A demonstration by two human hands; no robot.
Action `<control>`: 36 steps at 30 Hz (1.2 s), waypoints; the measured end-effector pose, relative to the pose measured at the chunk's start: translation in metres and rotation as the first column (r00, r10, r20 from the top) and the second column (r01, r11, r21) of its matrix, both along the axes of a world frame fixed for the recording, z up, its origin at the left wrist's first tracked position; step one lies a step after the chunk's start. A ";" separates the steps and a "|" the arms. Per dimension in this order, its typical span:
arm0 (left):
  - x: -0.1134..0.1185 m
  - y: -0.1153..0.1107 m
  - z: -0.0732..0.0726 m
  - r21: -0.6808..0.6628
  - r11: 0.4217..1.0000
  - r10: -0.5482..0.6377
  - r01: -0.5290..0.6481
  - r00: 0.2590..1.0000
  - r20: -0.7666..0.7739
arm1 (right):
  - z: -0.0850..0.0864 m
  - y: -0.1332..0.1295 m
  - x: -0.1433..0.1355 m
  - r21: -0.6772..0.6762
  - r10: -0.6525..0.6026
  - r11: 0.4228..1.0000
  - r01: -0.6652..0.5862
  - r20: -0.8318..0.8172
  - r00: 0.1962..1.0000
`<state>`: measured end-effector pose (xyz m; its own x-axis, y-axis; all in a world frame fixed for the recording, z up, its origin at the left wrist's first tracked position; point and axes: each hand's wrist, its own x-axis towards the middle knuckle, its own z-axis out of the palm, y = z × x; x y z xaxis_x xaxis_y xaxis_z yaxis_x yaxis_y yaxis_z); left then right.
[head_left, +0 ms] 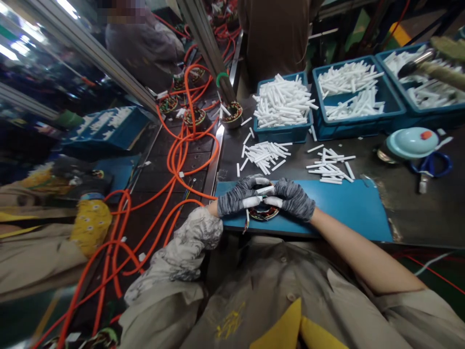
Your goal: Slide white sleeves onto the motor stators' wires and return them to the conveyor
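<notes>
A round wound coil part [264,213] with dark red and copper windings lies on the blue mat [341,208] close to my body. My left hand [241,195], in a grey glove with white-covered fingertips, is closed at the coil's upper left. My right hand [293,198], gloved the same way, is closed at its upper right. Between the fingertips of both hands is a white sleeve [265,190] over the coil. Short wire ends [247,223] hang from the coil's left side. The fingers partly hide the coil's far edge.
Blue bins [283,133] of white tubes stand behind, with loose tubes [266,156] before them. At right are blue-handled scissors [430,167] and a pale blue-lidded container [412,143]. Orange hoses [174,150] and more coils run along the left; a co-worker's gloved hand [94,186] is far left.
</notes>
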<state>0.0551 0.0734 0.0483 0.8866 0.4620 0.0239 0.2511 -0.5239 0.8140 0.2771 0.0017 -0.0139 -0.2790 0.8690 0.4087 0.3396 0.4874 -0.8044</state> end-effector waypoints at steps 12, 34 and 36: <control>0.062 -0.019 -0.015 0.664 0.740 0.150 0.109 0.935 -0.321 | 0.006 -0.019 0.028 -0.359 -0.127 0.933 0.011 -0.301 0.945; -0.012 -0.035 -0.062 0.751 0.617 0.311 -0.235 0.950 0.042 | 0.028 -0.065 -0.004 0.059 -0.178 0.983 0.177 0.579 0.795; -0.013 -0.034 -0.059 0.751 0.626 0.287 -0.210 0.957 0.029 | 0.034 -0.062 -0.017 0.017 -0.194 0.974 0.227 0.584 0.789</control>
